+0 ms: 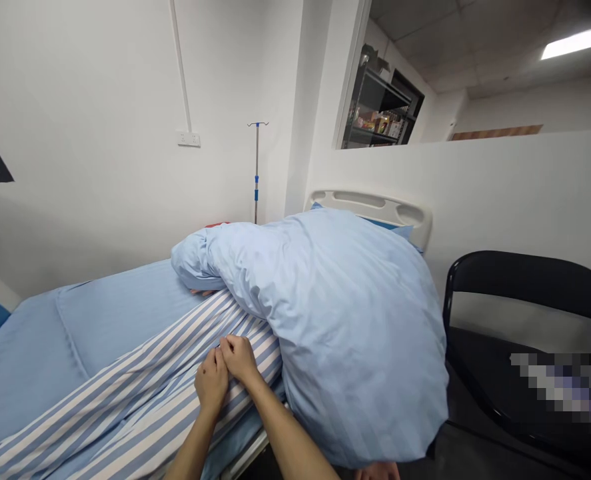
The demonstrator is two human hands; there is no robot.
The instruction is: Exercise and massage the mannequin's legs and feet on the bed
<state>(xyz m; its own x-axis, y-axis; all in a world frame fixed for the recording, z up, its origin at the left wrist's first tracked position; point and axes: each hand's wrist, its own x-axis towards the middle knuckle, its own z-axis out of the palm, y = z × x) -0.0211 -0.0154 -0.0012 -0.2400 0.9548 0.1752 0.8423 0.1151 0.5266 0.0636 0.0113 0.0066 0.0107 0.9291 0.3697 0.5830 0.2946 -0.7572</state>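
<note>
Blue-and-white striped cloth trousers (140, 380): woven, matt, softly creased. Bulky pale-blue cloth quilt (345, 320), toward the head edge of the bed (40, 333): smooth, wrinkled, faint sheen. Flat pale-blue cloth sheet (115, 307), reaching the bed's far edge: matt, with a raised crease. Cream moulded-plastic headboard (382, 206), at the head edge: smooth, satin. Slim metal drip stand (257, 150), beyond the far edge: bright pole, blue plastic collars (256, 194). Black chair (490, 370): tubular frame (448, 290) glossy, backrest (530, 283) smooth.

Two bare forearms (286, 425) reach in from the near edge; the left hand (212, 381) and right hand (238, 359) sit close together, fingers (230, 342) curled, the right slightly farther.
</note>
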